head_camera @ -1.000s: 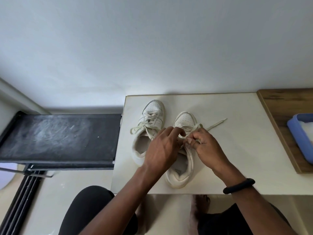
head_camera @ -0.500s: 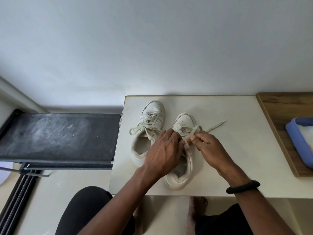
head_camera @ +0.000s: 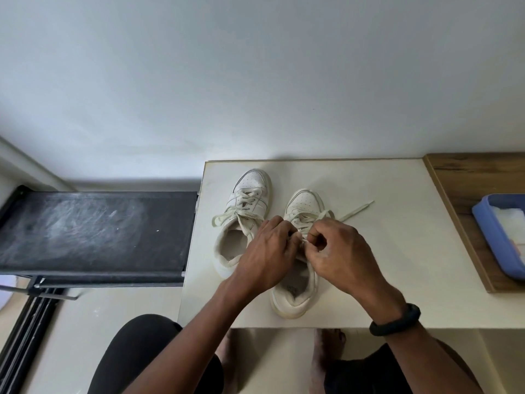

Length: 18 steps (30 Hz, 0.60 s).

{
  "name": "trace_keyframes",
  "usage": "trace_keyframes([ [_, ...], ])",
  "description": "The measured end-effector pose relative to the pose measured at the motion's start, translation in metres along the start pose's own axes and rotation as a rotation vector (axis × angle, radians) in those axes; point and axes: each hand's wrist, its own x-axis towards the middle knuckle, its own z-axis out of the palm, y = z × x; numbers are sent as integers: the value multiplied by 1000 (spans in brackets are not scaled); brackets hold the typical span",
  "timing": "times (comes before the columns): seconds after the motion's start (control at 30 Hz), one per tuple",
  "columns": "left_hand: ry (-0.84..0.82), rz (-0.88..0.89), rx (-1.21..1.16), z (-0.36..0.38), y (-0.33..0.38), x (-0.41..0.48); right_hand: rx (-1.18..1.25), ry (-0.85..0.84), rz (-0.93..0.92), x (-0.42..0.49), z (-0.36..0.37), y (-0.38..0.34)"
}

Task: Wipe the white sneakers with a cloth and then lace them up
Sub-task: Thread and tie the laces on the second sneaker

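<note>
On the pale table, two white sneakers stand side by side, toes pointing away from the person. Both hands meet over the right sneaker. The left hand and right hand have their fingers curled and pinch its lace, whose loose end trails to the right across the table. The left sneaker stands just beside them, laced. A blue tray sits on a wooden board further right.

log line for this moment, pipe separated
phase: lacing | left hand: pinches lace | right hand: pinches lace | worked sneaker: on table | other sneaker: untouched
</note>
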Motion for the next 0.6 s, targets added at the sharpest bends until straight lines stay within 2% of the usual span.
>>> trace_keyframes([
  [0.1, 31, 23, 62, 4, 0, -2, 115, 8, 85, 1, -5, 0],
  [0.17, 50, 29, 92, 7, -1, -3, 321, -18, 231, 3, -10, -2],
  [0.33, 114, 27, 134, 9, 1, -3, 1231, -81, 486, 6, -32, 2],
  [0.4, 105, 33, 145, 7, 1, -4, 1453, -63, 534, 5, -46, 11],
  [0.47, 97, 30, 122, 5, 1, -4, 1365, 31, 533, 5, -50, 18],
  [0.53, 86, 13, 94, 5, 1, -3, 1018, 111, 459, 4, -43, 20],
  [0.6, 68, -14, 77, 6, 0, -2, 691, 17, 338, 2, -34, 16],
])
